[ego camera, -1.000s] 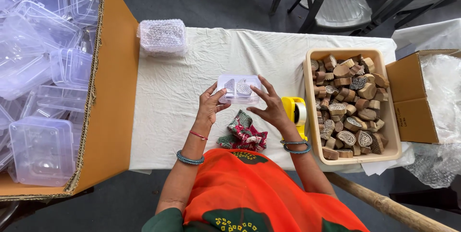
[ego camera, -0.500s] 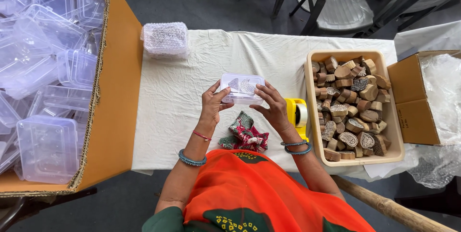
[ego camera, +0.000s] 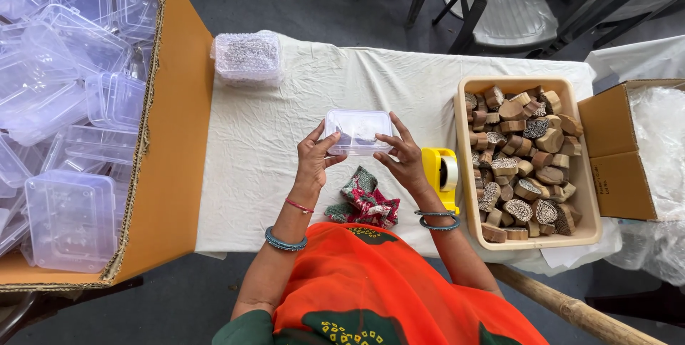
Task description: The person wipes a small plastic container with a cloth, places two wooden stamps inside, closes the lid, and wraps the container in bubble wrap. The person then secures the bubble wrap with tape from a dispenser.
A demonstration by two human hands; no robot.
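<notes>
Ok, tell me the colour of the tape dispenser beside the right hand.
Yellow: the tape dispenser, in the head view.

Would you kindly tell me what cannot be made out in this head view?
- What lies inside the clear box: its cloudy lid and both hands, left hand and right hand, cover it.
- The yellow tape dispenser: partly behind the right wrist.
- The lower wooden blocks in the beige tray: buried under the top ones.
- The cardboard box of plastic containers: cut by the left edge.

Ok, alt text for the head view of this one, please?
Seen from above, a person's left hand and right hand hold a small clear box over a white-clothed table. A tape dispenser and a tray of wooden blocks sit to the right, a carton of clear boxes to the left.
</notes>
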